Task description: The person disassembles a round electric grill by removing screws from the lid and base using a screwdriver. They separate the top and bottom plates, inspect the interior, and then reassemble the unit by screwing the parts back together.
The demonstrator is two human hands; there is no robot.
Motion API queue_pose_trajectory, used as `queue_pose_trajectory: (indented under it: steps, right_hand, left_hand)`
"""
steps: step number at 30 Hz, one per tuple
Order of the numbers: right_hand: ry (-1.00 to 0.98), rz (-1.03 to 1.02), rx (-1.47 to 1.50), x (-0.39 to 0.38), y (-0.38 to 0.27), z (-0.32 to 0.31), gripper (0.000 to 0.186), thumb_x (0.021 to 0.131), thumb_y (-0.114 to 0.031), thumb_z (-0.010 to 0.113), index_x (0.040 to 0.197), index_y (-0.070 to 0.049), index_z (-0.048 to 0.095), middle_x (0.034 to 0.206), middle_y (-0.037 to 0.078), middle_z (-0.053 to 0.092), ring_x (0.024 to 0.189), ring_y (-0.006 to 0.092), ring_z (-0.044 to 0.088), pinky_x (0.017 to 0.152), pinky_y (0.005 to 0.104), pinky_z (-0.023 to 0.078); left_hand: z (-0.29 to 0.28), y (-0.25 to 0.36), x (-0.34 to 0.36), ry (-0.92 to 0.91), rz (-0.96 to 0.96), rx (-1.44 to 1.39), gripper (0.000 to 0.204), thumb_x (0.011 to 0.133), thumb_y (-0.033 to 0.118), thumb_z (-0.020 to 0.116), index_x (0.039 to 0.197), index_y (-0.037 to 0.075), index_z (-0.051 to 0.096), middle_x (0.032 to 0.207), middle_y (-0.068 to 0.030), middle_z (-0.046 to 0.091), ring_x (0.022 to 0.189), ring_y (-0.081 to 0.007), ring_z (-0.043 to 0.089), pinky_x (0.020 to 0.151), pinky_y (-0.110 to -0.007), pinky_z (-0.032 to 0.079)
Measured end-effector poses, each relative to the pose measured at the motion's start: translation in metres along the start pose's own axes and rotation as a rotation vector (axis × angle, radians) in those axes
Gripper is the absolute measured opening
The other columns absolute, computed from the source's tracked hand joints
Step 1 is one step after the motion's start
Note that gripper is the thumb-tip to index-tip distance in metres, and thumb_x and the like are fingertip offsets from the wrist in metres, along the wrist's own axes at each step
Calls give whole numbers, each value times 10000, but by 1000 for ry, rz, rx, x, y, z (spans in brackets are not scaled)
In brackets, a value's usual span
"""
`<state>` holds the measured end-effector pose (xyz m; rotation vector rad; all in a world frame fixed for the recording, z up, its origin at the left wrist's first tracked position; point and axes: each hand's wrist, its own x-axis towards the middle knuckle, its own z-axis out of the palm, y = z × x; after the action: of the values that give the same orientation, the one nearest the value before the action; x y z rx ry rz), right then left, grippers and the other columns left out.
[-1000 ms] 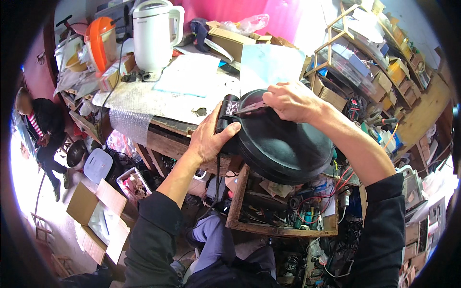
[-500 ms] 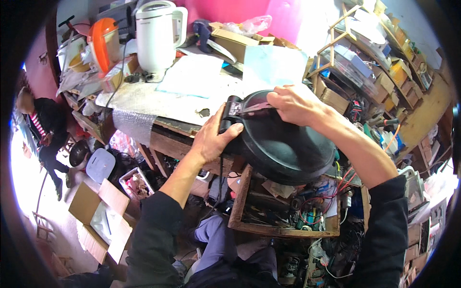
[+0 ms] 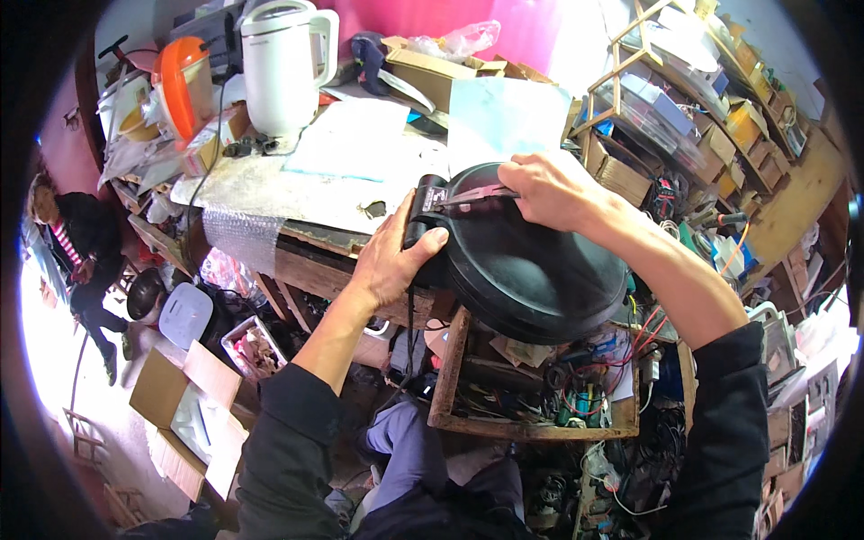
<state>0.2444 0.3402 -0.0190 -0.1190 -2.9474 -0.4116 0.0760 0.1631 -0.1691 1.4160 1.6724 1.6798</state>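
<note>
A round black appliance [image 3: 531, 270] with a cylindrical hinge housing [image 3: 425, 200] on its left side is held up at the front edge of the cluttered workbench. My left hand [image 3: 387, 261] grips that housing, fingers along its left side and thumb over the lower part, where a black cord hangs down. My right hand [image 3: 553, 193] is closed on a slim metal tool, apparently pliers [image 3: 468, 200], whose tip reaches the housing; whether it touches is hard to tell. Below the appliance, an open wooden drawer [image 3: 441, 378] holds wires and tools.
The bench [image 3: 229, 193] bears a white jug appliance [image 3: 274, 81], an orange-topped jug [image 3: 180, 85] and papers. A seated person [image 3: 76, 252] is at the left. An open cardboard box [image 3: 157, 396] lies on the floor. Leaning shelves [image 3: 684, 126] crowded with boxes fill the right.
The view has shifted very slightly. The pliers and my right fingers have turned a little at the housing, while my left hand keeps its grip.
</note>
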Motion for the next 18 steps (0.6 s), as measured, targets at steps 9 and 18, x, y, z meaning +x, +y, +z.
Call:
queue_pose_trajectory:
  steps: [9, 18]
  right_hand:
    - [-68, 83, 17, -2, -6, -7, 149, 843, -81, 628, 971, -5, 630, 988, 180, 654, 934, 398, 680, 785, 477, 575]
    - [102, 53, 44, -3, -3, 4, 143, 745, -65, 678, 852, -11, 600, 875, 170, 645, 853, 410, 660, 740, 485, 533]
  left_hand:
    - [-3, 3, -1, -23, -16, 22, 1046, 814, 743, 561, 1598, 84, 349, 1428, -277, 545, 1326, -385, 538, 1134, -452, 382]
    - [-3, 0, -2, -21, -7, 9, 1036, 828, 738, 561, 1597, 80, 343, 1436, -293, 534, 1335, -400, 534, 1133, -454, 384]
